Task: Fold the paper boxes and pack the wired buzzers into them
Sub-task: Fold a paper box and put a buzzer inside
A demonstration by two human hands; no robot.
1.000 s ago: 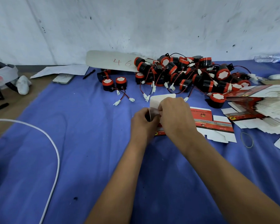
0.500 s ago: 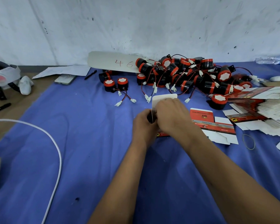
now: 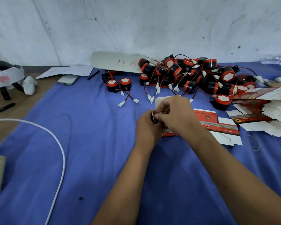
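Paper box (image 3: 159, 103), half folded, held up over the blue cloth (image 3: 88, 143), just in front of the buzzer pile (image 3: 193, 75). White flap sticks up behind the fingers; a thin panel edge shows at the left side of the grip. Left hand (image 3: 147, 127) has its fingers curled round the box from the left, gripping it. Right hand (image 3: 177, 116) is curled over the top and pinches the box's upper edge; the two hands touch each other. The box interior is hidden by the hands.

A flat unfolded box (image 3: 217, 125), red print and white flaps, lies on the cloth just right of the pile's front, partly under the right wrist. A stack of flat boxes (image 3: 266, 109) is fanned out right of the pile. Two single buzzers (image 3: 118, 85) stand left of the pile with wires and white plugs trailing toward the hands. One more buzzer (image 3: 221, 102) sits at the pile's front right edge. A rubber band (image 3: 252, 142) lies on the cloth, in front of the stack. A white card marked "46" (image 3: 117, 62) leans behind the pile's left end. Pen (image 3: 93, 75) and phone (image 3: 68, 79) lie left of that card. White cable (image 3: 58, 143) curves far left of the pile.
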